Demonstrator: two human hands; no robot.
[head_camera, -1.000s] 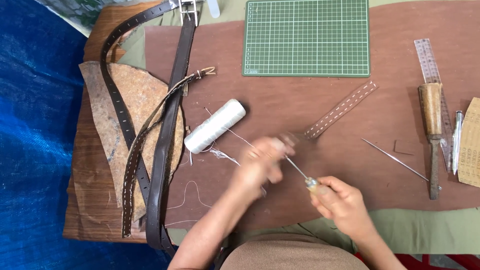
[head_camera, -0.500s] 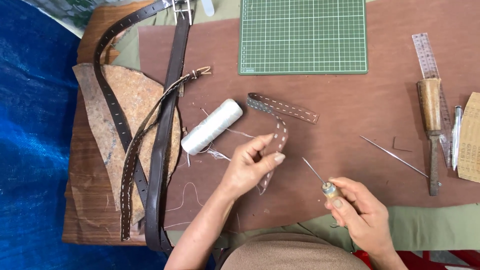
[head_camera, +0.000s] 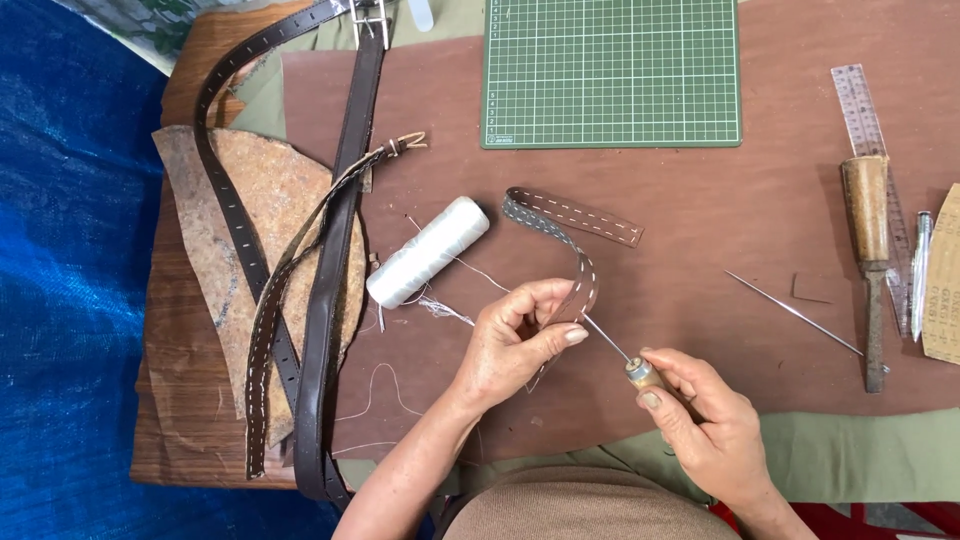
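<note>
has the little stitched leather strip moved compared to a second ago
Yes. The stitched leather strip was stretched out flat toward the ruler; now the left hand has folded it back, toward the white thread spool.

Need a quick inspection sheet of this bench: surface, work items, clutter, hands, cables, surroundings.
Surface: brown leather sheet over a wooden board.
Work items: stitched leather strip, bent over, one end in the left hand; awl in the right hand, its point at the strip.
Clutter: white thread spool, green cutting mat, dark belts, ruler, wooden-handled tool, loose needle.
Hands: left grip pinches the strip; right grip closed on the awl.
Cables: nothing seen; loose thread only.
Surroundings: blue tarp on the left.
</note>
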